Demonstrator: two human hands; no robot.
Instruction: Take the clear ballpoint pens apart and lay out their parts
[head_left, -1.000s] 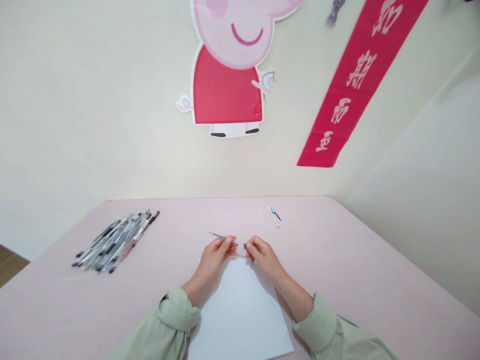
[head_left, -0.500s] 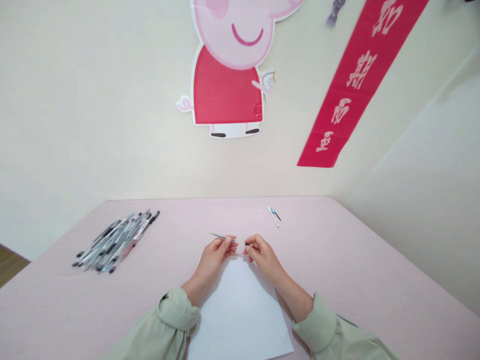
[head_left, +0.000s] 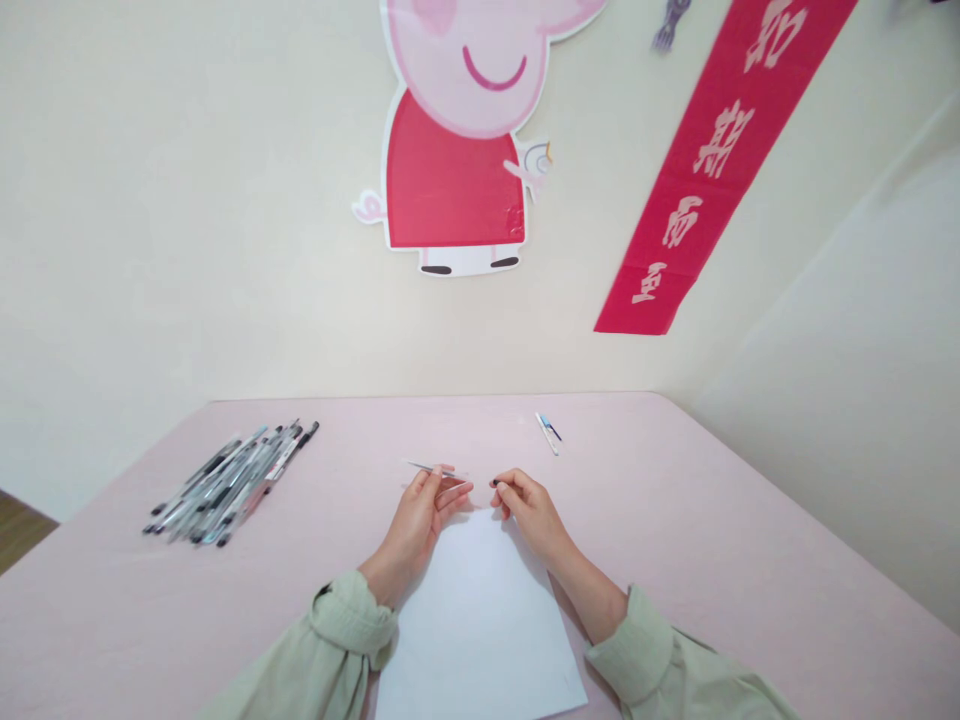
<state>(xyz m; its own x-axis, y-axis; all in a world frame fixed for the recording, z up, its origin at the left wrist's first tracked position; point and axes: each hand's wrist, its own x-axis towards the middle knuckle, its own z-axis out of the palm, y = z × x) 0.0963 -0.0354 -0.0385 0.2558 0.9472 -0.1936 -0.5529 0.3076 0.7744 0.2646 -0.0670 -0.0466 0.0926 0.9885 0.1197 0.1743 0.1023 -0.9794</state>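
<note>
Lower centre of frame: our left hand [head_left: 415, 507] pinches a slender grey rod [head_left: 420, 466], one end pointing left; our right hand [head_left: 531, 507] pinches a small dark piece [head_left: 495, 484], the two apart. White paper [head_left: 480, 620] lies bottom centre. We log piled pens [head_left: 232, 485], left of frame.

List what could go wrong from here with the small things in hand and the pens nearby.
The slim rod in the left hand sits at the fingertips, so it might slip out. The tiny dark piece at the fingertips of the right hand could drop. The pens lie in a loose heap, so a bump might set some rolling.
</note>
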